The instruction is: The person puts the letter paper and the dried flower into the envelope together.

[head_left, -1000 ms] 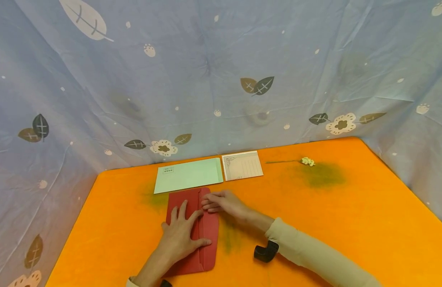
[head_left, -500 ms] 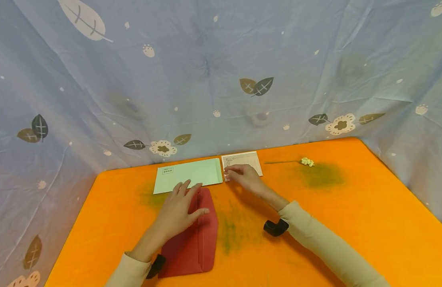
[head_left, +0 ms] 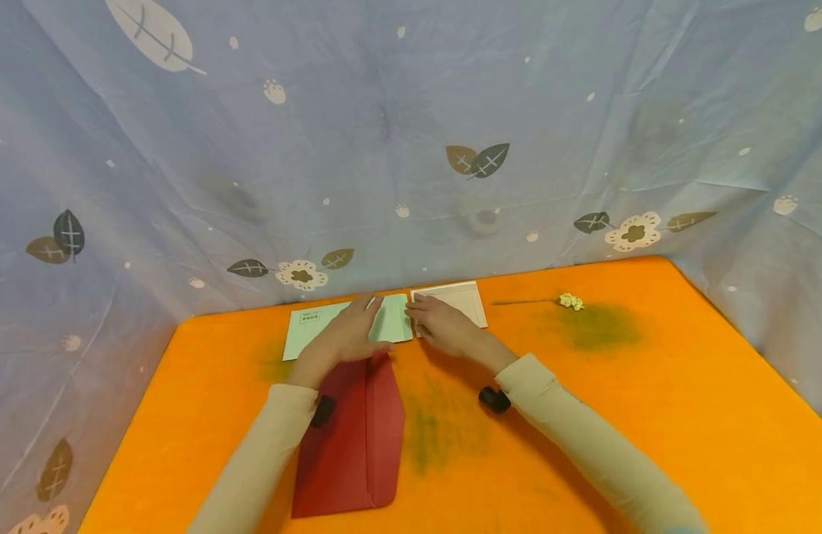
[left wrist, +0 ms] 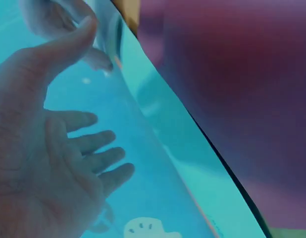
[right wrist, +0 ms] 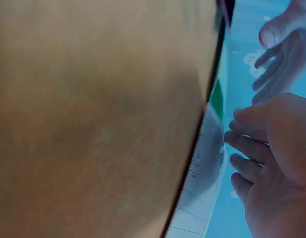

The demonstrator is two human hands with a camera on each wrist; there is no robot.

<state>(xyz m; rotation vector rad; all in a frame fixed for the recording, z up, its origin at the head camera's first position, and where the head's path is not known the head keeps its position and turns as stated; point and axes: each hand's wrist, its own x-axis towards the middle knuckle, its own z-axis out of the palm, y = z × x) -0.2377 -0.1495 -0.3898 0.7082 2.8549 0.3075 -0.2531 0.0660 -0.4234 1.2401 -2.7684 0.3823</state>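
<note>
In the head view, a pale green envelope (head_left: pixel 311 334) lies flat at the back of the table, with a printed mark at its left. My left hand (head_left: pixel 347 330) is over its middle, fingers extended and holding nothing; whether it touches the paper I cannot tell. Beside the envelope's right end lies a lined white card (head_left: pixel 466 300). My right hand (head_left: pixel 444 325) reaches over the card's left part, fingertips near the envelope's right edge. The right wrist view shows its loosely bent fingers (right wrist: pixel 247 146) gripping nothing. Below my left hand lies a red envelope (head_left: pixel 347 452), its flap side to the right.
A stem with pale yellow blossoms (head_left: pixel 571 302) lies at the back right of the orange tabletop (head_left: pixel 551 415). A blue patterned curtain (head_left: pixel 384 148) rises behind the table's back edge and along both sides.
My left hand has left the red envelope and moved up over the green one. My right hand has gone from the red envelope's flap to the card, then slightly left.
</note>
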